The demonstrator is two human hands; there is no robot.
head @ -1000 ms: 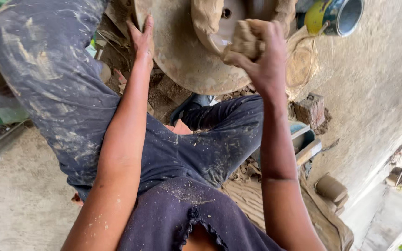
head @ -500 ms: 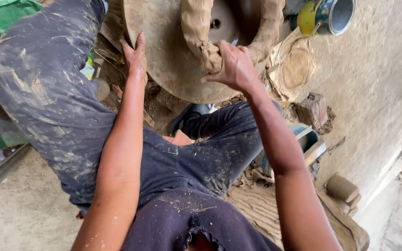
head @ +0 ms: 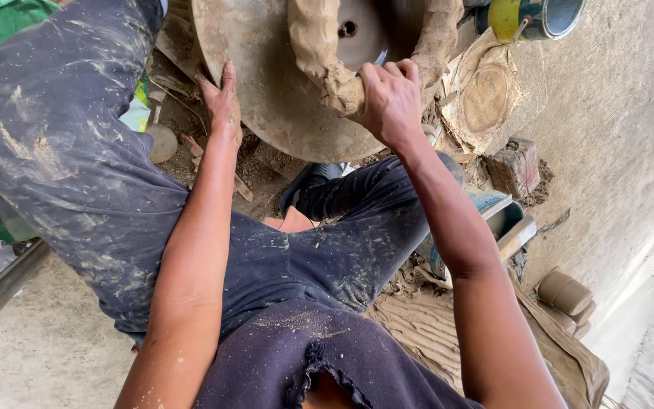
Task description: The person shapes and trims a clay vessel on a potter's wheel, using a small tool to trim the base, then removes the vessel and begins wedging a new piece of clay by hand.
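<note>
Head view was taken from above a seated person, and a round wheel [head: 281,113] was seen in front of the knees. On the wheel a thick ring of wet clay [head: 319,53] was laid, open in the middle where the bare metal centre showed. The right hand [head: 391,98] was pressed on the near part of the clay ring, fingers [head: 387,72] curled together and clamped over the clay. The left hand [head: 222,102] was laid flat against the wheel's left rim, fingers straight and close together, thumb spread to the side. Dark trousers [head: 77,174] spattered with pale clay were seen on both sides of the wheel, the left leg raised beside the wheel's left edge. Beyond the wheel, at its far right, a metal can [head: 539,19] with a yellow and green side was lying tipped, its open mouth turned toward the right. Just right of the wheel a flat round clay disc [head: 486,98] was set on a crumpled sheet, and near it a small brick [head: 515,167] was resting on the ground. Left of the wheel, past the raised leg, green cloth [head: 9,19] was visible.
</note>
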